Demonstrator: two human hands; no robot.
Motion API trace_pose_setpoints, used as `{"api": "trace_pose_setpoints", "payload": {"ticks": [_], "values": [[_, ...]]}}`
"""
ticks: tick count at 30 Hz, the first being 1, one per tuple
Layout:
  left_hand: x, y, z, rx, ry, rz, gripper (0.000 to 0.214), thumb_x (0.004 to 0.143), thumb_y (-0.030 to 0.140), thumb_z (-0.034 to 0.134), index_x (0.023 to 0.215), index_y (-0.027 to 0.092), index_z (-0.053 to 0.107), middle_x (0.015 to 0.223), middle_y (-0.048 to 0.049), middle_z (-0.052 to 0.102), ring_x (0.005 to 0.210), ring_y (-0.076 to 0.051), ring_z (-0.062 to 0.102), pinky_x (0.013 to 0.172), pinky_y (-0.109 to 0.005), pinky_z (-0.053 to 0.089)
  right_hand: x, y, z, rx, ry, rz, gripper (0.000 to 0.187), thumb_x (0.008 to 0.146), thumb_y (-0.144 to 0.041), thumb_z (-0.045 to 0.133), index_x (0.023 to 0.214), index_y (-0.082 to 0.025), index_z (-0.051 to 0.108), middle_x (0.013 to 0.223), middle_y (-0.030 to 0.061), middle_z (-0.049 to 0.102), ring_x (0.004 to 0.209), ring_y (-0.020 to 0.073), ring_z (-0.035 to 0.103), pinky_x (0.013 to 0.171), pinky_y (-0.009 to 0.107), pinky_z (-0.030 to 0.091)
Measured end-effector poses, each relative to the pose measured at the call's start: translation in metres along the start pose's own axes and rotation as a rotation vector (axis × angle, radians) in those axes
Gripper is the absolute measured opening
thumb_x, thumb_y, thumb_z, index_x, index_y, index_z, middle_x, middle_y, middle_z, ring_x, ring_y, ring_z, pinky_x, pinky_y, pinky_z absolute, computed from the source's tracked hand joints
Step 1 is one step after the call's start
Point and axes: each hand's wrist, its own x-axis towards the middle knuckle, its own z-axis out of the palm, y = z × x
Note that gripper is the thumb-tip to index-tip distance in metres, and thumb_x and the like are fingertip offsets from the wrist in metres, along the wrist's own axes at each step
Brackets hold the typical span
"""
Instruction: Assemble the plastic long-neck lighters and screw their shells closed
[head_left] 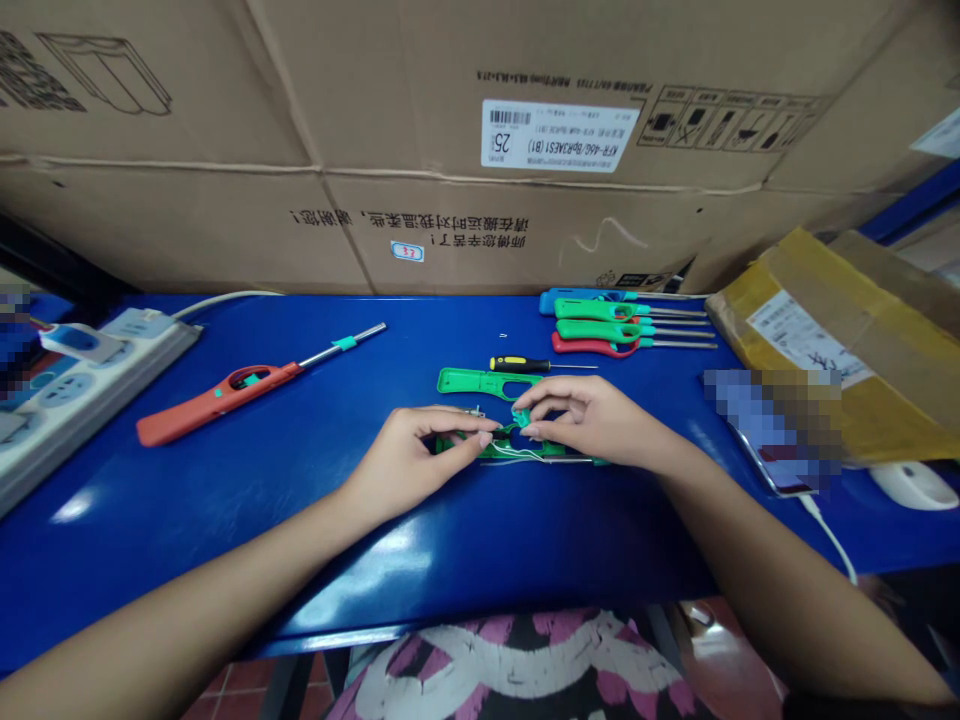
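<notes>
A green lighter half-shell point(553, 450) lies open on the blue table beneath both hands, with its metal tube point(568, 460) pointing right. Over its left part, my left hand point(420, 450) pinches a small black part point(500, 435) from which thin white wires point(517, 453) run. My right hand point(592, 415) grips a small teal plastic piece point(521, 417), probably a trigger, above the middle of the shell. The other green half-shell point(476, 381) rests just beyond, partly covered by my right hand. Behind it is a yellow-and-black screwdriver point(520, 364).
Several long-necked lighters point(592, 328) lie stacked at the back right. An orange-red lighter point(225, 402) lies at the left, near a power strip point(90, 375). On the right are a phone point(765, 450), a mouse point(915, 484) and a taped package point(847, 330). A large carton point(405, 120) stands behind.
</notes>
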Motion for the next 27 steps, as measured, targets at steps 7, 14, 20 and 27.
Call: {"api": "trace_pose_setpoints", "payload": {"ticks": [7,14,20,27], "values": [[0.0004,-0.0016,0.0019,-0.064,0.009,-0.049,0.019,0.084,0.030,0.074,0.100,0.023,0.082,0.100,-0.0039,0.080,0.080,-0.016,0.072,0.069,-0.024,0.055,-0.0026,-0.0045,-0.0013,-0.456,0.056,-0.315,0.021,0.081,-0.028,0.079,0.100,-0.021,0.075,0.099,0.0041,0.072,0.079,0.0143,0.061,0.069,0.028,0.050],[-0.0004,0.0001,0.0026,-0.091,0.022,-0.095,0.019,0.082,0.031,0.075,0.098,0.022,0.082,0.101,-0.0047,0.080,0.081,-0.017,0.073,0.069,-0.024,0.056,-0.0027,-0.0012,-0.0002,-0.418,0.083,-0.368,0.020,0.087,-0.023,0.071,0.108,-0.022,0.072,0.109,0.0051,0.070,0.095,0.0160,0.068,0.085,0.030,0.057],[0.0006,0.0004,0.0026,-0.083,0.015,-0.093,0.020,0.084,0.033,0.074,0.098,0.021,0.082,0.103,-0.0060,0.080,0.086,-0.019,0.074,0.072,-0.027,0.059,-0.0018,-0.0048,0.0043,-0.197,0.153,-0.157,0.020,0.088,-0.030,0.067,0.105,-0.020,0.067,0.101,0.0052,0.071,0.084,0.0147,0.067,0.077,0.029,0.058],[0.0002,-0.0009,0.0030,-0.100,0.022,-0.082,0.019,0.083,0.031,0.075,0.098,0.020,0.082,0.102,-0.0066,0.080,0.084,-0.019,0.074,0.071,-0.027,0.060,0.0031,-0.0069,0.0040,0.095,0.043,0.130,0.022,0.086,-0.034,0.070,0.098,-0.016,0.067,0.080,0.0028,0.071,0.064,0.0110,0.065,0.062,0.026,0.056]]}}
